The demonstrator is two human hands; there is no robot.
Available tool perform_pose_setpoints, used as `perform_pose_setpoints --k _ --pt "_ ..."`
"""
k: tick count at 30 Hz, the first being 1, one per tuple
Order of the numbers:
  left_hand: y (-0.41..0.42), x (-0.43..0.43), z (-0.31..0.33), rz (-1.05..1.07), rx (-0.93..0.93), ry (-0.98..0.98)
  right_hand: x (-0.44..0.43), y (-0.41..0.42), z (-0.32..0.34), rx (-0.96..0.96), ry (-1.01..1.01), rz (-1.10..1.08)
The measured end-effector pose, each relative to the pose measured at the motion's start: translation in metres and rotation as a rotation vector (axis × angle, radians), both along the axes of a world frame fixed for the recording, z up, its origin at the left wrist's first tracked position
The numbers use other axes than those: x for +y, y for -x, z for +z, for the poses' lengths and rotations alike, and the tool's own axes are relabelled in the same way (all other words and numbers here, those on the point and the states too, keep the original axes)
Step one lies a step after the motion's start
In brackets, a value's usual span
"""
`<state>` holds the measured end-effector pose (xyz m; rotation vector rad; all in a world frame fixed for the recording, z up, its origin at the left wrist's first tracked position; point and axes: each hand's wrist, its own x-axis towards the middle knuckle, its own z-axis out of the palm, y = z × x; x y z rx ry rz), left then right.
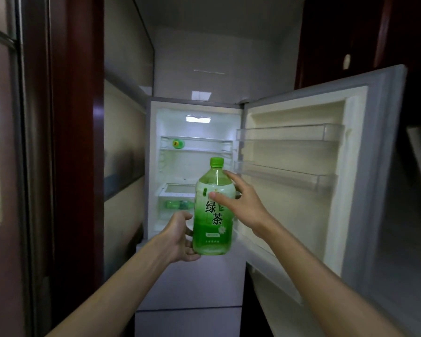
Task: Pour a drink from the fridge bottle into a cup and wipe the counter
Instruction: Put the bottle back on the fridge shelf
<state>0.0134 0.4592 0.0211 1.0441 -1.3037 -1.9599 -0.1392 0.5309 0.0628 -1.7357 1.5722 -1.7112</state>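
A large green tea bottle (213, 215) with a green cap and a green label stands upright in the air in front of the open fridge (195, 171). My left hand (180, 235) cups its lower left side and base. My right hand (241, 200) wraps its upper right side, thumb across the label. No cup or counter is in view.
The fridge door (301, 171) stands swung open to the right, its door shelves bare. Another green-capped bottle (178, 143) lies on the top shelf, and more green bottles (179, 204) lie in the lower drawer. Dark red cabinet panels flank the narrow passage on the left.
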Motion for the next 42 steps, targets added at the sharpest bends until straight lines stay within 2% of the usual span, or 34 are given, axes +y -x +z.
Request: perform_pose_setpoints --k 9,24,42 --pt "0.044 -0.077 0.003 0.086 0.022 -0.016 -0.089 0.047 0.009 0.017 -0.013 0.101" --pt "0.1 -0.189 -0.028 0.254 0.041 -0.045 -0.219 0.096 -0.023 -0.025 -0.026 0.161" --pt "0.146 -0.46 -0.037 0.213 0.038 -0.066 -0.469 0.141 -0.026 -0.071 -0.04 0.105"
